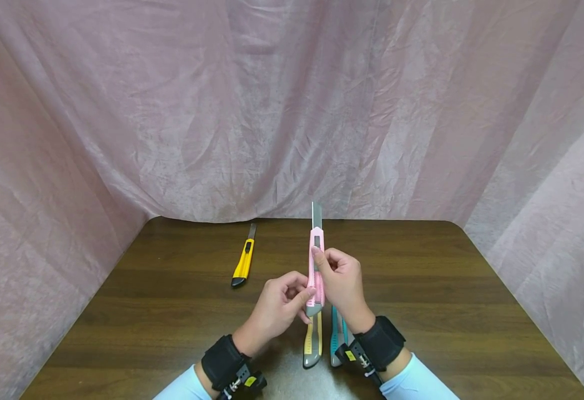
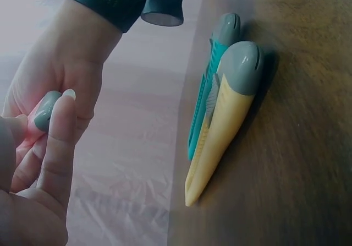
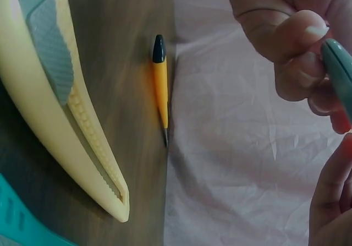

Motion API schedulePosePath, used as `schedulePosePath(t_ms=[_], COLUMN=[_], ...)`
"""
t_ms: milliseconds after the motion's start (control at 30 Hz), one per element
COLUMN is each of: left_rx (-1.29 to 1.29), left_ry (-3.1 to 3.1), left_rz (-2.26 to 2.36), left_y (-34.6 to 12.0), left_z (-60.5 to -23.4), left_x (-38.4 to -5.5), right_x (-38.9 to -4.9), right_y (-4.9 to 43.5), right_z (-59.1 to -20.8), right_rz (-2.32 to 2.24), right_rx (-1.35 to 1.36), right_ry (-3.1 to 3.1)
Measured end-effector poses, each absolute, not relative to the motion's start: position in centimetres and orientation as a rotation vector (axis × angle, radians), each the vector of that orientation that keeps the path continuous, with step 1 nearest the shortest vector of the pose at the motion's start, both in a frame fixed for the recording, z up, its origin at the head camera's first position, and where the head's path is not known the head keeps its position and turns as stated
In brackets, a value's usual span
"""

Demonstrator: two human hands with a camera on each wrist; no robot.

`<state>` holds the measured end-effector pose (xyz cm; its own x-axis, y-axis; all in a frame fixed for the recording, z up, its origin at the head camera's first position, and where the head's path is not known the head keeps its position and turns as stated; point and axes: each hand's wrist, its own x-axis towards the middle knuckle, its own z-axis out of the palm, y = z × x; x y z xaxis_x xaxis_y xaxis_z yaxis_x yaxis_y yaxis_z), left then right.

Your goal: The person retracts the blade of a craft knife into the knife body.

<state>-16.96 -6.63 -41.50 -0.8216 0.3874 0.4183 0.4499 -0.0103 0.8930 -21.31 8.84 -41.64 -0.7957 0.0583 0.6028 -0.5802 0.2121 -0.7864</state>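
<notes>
A pink utility knife (image 1: 314, 280) with a grey end cap is held upright between both hands, its blade (image 1: 317, 215) slid out at the top. My left hand (image 1: 274, 305) pinches the knife low down, thumb and fingers close to the grey cap (image 2: 48, 111). The right hand (image 1: 344, 283) grips the body from the other side, its thumb lying along the front near the slider slot. Beneath the hands, a cream utility knife (image 1: 313, 341) and a teal utility knife (image 1: 335, 336) lie side by side on the table. The right wrist partly hides the teal one.
Farther back and to the left lies a yellow utility knife (image 1: 244, 261) with a black end, its blade out and pointing away. The brown wooden table (image 1: 422, 266) reaches to a pink curtain (image 1: 292, 111) behind and at both sides.
</notes>
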Motion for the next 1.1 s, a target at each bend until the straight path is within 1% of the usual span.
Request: schedulePosePath(t_ms=[267,533,833,1100], left_rx=[-0.919,-0.912,-0.898,-0.864], left_ry=[-2.171,-2.197,-2.207,-2.221], left_rz=[-2.008,-2.002,-2.0,-1.975], left_y=[-6.7,-6.8,-6.9,-7.0], left_z=[-41.4,-41.4,-41.2,-41.2], left_x=[-17.0,-17.1,-17.1,-17.2], right_x=[-21.4,-21.2,-19.3,-21.4], right_y=[8.9,8.7,8.1,8.8], right_z=[-41.9,-41.7,-39.1,-41.9], right_rz=[1.619,1.597,1.603,1.643], right_rx=[0.416,0.454,0.492,0.402], right_ry=[-2.031,-2.02,-2.019,-2.104])
